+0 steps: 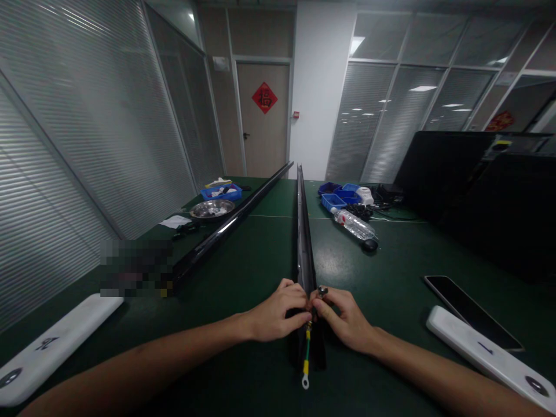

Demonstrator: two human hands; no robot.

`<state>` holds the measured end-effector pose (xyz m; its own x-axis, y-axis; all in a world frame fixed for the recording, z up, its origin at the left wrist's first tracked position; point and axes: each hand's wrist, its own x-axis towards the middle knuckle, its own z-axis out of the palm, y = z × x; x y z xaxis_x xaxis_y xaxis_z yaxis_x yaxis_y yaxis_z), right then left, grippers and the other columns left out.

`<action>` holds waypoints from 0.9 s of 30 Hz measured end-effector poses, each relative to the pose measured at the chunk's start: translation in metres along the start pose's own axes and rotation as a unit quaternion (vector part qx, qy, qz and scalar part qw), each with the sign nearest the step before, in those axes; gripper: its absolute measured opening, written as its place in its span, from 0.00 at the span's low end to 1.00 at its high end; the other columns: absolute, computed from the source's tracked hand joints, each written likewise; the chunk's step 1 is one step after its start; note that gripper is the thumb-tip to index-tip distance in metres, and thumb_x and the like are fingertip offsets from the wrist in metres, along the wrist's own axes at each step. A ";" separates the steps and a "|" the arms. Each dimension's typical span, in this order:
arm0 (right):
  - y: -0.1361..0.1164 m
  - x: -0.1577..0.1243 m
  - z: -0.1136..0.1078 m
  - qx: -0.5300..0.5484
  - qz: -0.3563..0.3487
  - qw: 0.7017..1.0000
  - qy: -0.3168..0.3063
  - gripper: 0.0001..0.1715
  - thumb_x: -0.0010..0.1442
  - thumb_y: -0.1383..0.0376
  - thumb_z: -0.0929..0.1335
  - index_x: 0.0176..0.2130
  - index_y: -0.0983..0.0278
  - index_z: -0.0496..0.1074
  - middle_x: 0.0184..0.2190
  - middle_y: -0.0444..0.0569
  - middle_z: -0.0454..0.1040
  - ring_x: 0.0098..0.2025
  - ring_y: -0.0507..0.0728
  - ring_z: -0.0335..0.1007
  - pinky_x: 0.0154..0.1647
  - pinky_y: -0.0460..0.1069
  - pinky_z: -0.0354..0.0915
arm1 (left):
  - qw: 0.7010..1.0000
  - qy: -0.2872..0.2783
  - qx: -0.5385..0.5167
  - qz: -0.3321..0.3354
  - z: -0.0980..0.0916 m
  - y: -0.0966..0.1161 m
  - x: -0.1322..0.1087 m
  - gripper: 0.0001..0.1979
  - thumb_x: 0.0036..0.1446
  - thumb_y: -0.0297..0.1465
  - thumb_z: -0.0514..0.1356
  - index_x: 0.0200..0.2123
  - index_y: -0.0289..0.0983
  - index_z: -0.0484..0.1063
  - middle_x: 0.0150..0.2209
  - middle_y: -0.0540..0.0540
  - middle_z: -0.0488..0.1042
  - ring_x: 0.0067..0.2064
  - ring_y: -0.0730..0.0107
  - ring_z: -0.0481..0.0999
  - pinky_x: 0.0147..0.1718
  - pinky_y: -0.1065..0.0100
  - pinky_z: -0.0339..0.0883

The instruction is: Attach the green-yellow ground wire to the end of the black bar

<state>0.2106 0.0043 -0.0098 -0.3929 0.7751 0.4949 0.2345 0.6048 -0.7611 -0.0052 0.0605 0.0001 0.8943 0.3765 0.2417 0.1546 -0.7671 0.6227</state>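
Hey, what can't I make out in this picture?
All in the head view:
Upper end of the green wire: hidden between the left hand and right hand.
Contents of the metal bowl: too small and blurred.
Things at left: masked by the pixelated patch.
Part of the phone: covered by the white device.

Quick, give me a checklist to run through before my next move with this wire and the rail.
1. Hands at the rail: ok. The left hand and right hand meet over the near part of the middle black rail.
2. Ring terminal uncovered: ok. It shows at the lower end of the green-and-yellow wire.
3. Wire's upper end attached: cannot tell. Your fingers hide it.
4. Small metal piece fastened: cannot tell. It shows by the right hand.
5. Second black rail apart from your hands: ok. It lies to the left.
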 end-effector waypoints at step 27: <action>0.003 -0.001 -0.001 0.016 -0.035 0.999 -0.014 0.19 0.78 0.59 0.61 0.38 0.63 0.74 0.33 0.47 0.73 0.33 0.54 0.71 0.37 0.48 0.65 | 1.000 0.013 -0.004 -0.001 -0.001 0.004 0.000 0.07 0.68 0.35 0.59 0.40 0.39 0.73 0.39 0.48 0.76 0.47 0.63 0.72 0.55 0.59 0.54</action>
<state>0.2128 0.0055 -0.0125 -0.4321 0.7249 0.5364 0.1768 0.6514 -0.7378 -0.0049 0.0585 0.0033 0.8824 0.3924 0.2595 0.1541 -0.7623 0.6286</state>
